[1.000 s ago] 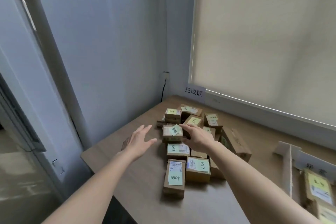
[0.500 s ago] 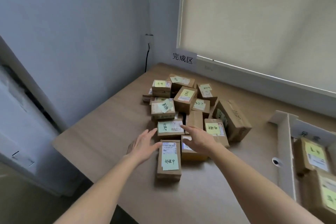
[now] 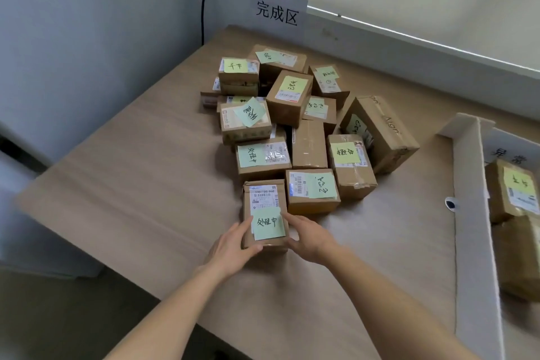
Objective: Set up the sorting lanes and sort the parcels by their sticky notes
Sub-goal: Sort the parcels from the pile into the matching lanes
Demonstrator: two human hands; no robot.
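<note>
A heap of several brown cardboard parcels, each with a green sticky note, lies on the wooden table. The nearest parcel carries a white shipping label and a green note with handwriting. My left hand grips its left side, thumb along the near edge. My right hand holds its right side, fingers against the wall of the box. The parcel rests on the table.
A white cardboard divider stands at the right, with more noted parcels behind it. A white paper sign with black characters is fixed on the wall at the back. The table's near-left edge drops to the floor.
Both hands came back from the middle of the heap to the nearest parcel and took hold of its two sides. The view tilted down and moved closer.
</note>
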